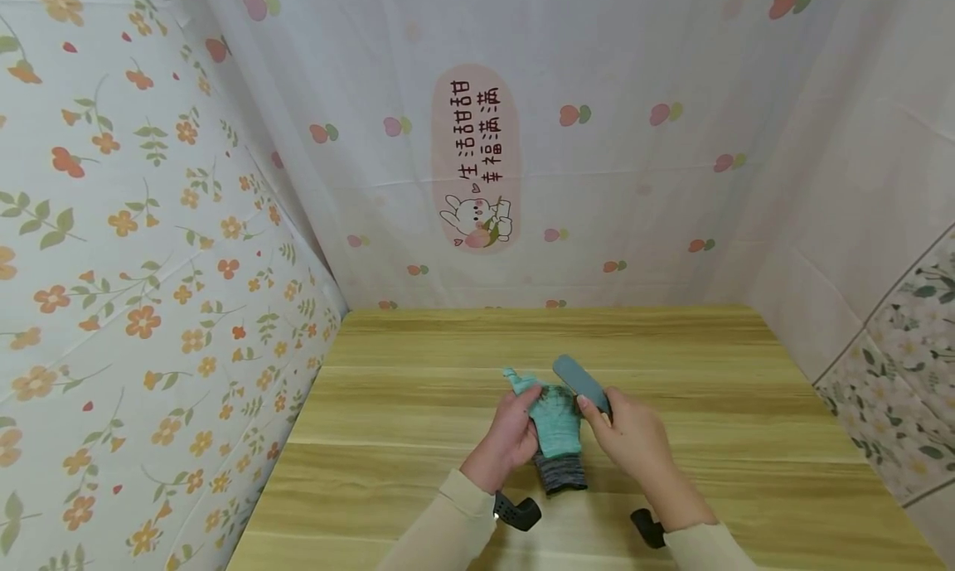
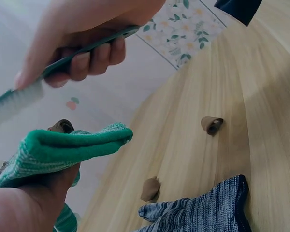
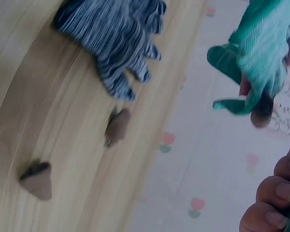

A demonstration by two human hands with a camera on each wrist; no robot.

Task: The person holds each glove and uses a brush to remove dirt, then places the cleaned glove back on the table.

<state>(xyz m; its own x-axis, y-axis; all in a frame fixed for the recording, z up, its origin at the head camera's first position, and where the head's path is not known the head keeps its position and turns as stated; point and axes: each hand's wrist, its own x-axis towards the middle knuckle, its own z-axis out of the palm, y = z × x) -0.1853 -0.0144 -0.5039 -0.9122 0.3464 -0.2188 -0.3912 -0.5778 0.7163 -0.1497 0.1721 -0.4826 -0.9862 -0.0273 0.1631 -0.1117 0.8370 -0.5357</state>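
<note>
My left hand [image 1: 515, 430] grips a green knit glove [image 1: 558, 426], thumb on top near a dark patch on the fabric. In the left wrist view the folded green glove [image 2: 72, 147] lies across the fingers. A small brown piece [image 3: 262, 112] shows at the glove's finger end. My right hand [image 1: 634, 430] holds a brush by its handle; the flat grey-blue back of the brush [image 1: 580, 379] faces up in the head view. Pale bristles [image 2: 19, 102] point down toward the glove, apart from it in the left wrist view.
A grey striped knit glove [image 1: 561, 474] lies on the wooden table [image 1: 418, 471], partly behind the green one. Near it in the right wrist view are two small brown pieces, one cone-shaped [image 3: 37, 180] and one closer [image 3: 117, 126]. Printed curtains [image 1: 634, 165] enclose the table.
</note>
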